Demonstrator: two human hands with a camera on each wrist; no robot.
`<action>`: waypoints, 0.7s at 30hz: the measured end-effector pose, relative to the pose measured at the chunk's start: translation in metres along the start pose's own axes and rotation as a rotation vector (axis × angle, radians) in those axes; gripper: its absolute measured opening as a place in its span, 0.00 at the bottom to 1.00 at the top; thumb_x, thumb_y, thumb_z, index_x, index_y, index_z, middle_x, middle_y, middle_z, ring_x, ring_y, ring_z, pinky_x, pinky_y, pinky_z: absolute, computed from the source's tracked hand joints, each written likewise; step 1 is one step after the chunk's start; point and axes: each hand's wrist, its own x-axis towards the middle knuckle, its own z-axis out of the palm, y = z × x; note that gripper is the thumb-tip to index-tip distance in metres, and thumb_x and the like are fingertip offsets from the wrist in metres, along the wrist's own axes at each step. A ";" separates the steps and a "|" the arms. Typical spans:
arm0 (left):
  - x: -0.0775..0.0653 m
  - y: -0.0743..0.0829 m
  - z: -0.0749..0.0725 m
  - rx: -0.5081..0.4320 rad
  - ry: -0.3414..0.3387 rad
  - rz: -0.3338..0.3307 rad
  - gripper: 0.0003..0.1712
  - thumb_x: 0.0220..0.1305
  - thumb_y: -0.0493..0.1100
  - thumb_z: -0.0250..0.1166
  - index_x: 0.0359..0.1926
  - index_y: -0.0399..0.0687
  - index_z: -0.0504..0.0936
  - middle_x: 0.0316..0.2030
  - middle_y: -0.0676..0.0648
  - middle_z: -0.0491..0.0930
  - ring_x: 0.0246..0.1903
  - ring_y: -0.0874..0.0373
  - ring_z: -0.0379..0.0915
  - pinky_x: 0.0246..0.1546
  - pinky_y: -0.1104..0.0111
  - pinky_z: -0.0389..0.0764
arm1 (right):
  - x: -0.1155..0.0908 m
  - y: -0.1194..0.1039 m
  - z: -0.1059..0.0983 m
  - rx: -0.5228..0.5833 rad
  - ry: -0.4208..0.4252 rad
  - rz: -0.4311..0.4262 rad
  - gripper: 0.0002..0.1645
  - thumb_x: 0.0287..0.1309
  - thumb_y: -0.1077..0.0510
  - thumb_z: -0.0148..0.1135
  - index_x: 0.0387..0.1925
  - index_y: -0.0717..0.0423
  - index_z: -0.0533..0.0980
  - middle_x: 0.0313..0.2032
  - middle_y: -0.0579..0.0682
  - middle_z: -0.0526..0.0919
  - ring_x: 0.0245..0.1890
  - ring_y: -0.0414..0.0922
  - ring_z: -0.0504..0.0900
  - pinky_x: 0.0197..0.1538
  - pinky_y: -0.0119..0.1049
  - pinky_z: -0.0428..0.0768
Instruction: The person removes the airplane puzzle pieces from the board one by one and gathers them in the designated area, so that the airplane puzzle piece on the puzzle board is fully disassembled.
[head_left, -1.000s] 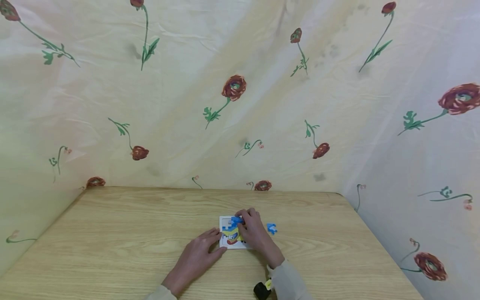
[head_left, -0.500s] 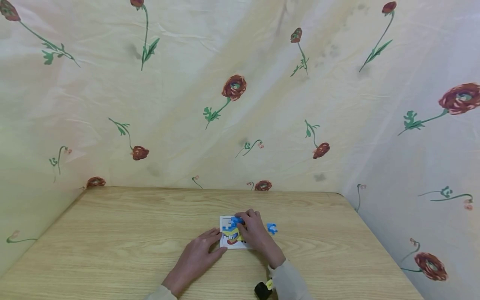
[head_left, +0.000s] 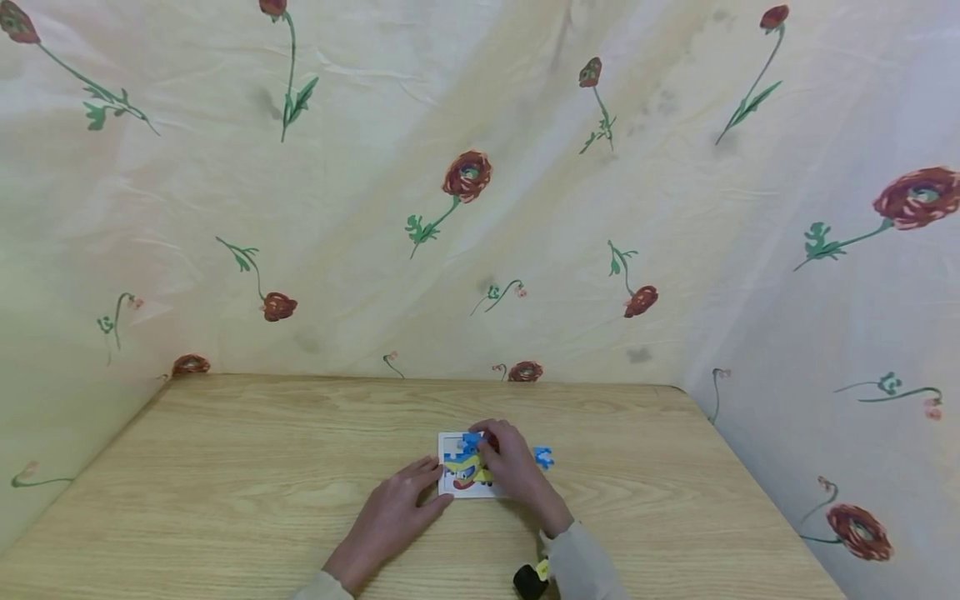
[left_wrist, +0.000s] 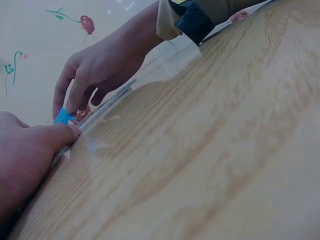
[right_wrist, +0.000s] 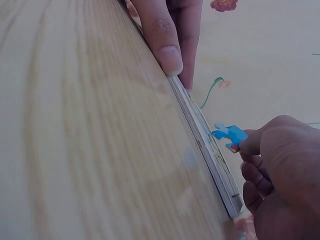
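Note:
A small white-framed jigsaw puzzle board (head_left: 471, 493) lies on the table, its picture yellow and blue with a red patch. My left hand (head_left: 401, 502) rests at the board's left side, fingers along the edge and thumb at the near left corner. Over the board's upper part, my right hand (head_left: 516, 467) pinches a blue puzzle piece (right_wrist: 231, 136) between thumb and fingers. The right wrist view has this piece tilted just above the board; whether it touches the board I cannot tell. Fingers hide the board's right part.
A loose blue puzzle piece (head_left: 543, 457) lies on the wooden table (head_left: 262, 467) right of the board. A black device (head_left: 530, 582) is strapped at my right wrist. Behind the table hangs a flower-patterned cloth (head_left: 360, 208).
My right hand has shifted very slightly right, its fingers turning a little over the board with the piece. The left hand and the loose piece stay in place.

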 end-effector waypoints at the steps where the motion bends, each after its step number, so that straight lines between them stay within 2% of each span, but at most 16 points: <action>1: 0.000 0.000 0.000 -0.002 0.000 0.000 0.28 0.71 0.53 0.69 0.60 0.37 0.84 0.63 0.39 0.79 0.64 0.43 0.75 0.60 0.49 0.78 | -0.001 0.000 -0.001 0.010 0.002 0.002 0.14 0.75 0.69 0.54 0.56 0.60 0.79 0.38 0.48 0.74 0.38 0.45 0.73 0.38 0.31 0.75; 7: -0.001 0.001 0.000 -0.007 0.006 -0.003 0.28 0.70 0.54 0.69 0.60 0.37 0.84 0.63 0.39 0.79 0.64 0.43 0.75 0.61 0.48 0.78 | -0.008 0.001 -0.010 0.042 0.032 0.024 0.14 0.74 0.69 0.55 0.55 0.59 0.79 0.39 0.48 0.76 0.39 0.45 0.74 0.40 0.31 0.75; 17: -0.001 0.001 0.000 -0.004 0.012 -0.009 0.28 0.70 0.54 0.69 0.60 0.38 0.84 0.63 0.39 0.79 0.64 0.42 0.75 0.60 0.47 0.78 | -0.022 0.005 -0.029 0.049 0.074 0.120 0.13 0.75 0.67 0.55 0.54 0.55 0.80 0.41 0.48 0.76 0.42 0.46 0.74 0.42 0.33 0.75; 21: -0.001 0.001 0.001 -0.003 0.015 -0.009 0.28 0.70 0.54 0.69 0.60 0.38 0.84 0.63 0.39 0.79 0.64 0.42 0.75 0.60 0.47 0.78 | -0.027 0.012 -0.037 0.044 0.101 0.115 0.13 0.73 0.69 0.56 0.53 0.58 0.80 0.39 0.49 0.77 0.41 0.46 0.74 0.41 0.33 0.75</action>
